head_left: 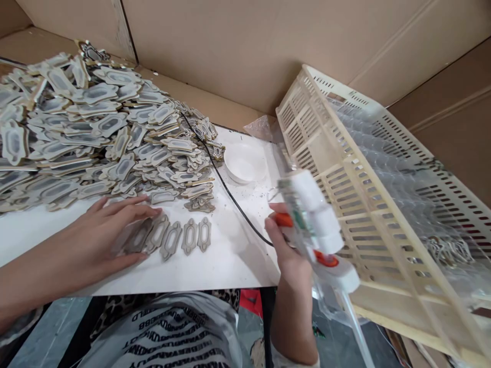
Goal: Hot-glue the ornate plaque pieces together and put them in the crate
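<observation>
head view: left hand (117, 230) spread over the left end of a row of plates (190, 236) on the white table (226, 263), the rest of the row just right of it. beyond it, a big heap (95, 125) of similar plates. right hand (291, 266) curled round a blurred glue gun (316, 220) with an orange trigger (283, 220). between the hands, a black cord (230, 191); ahead of the right one, a white bowl (245, 163); to its right, a cream crate (397, 304) holding clear plastic (383, 163).

8 o'clock: left hand (115, 225) is partly covering grey plates (139, 236) | 4 o'clock: white-and-orange tool (322, 220) is showing blurred
</observation>
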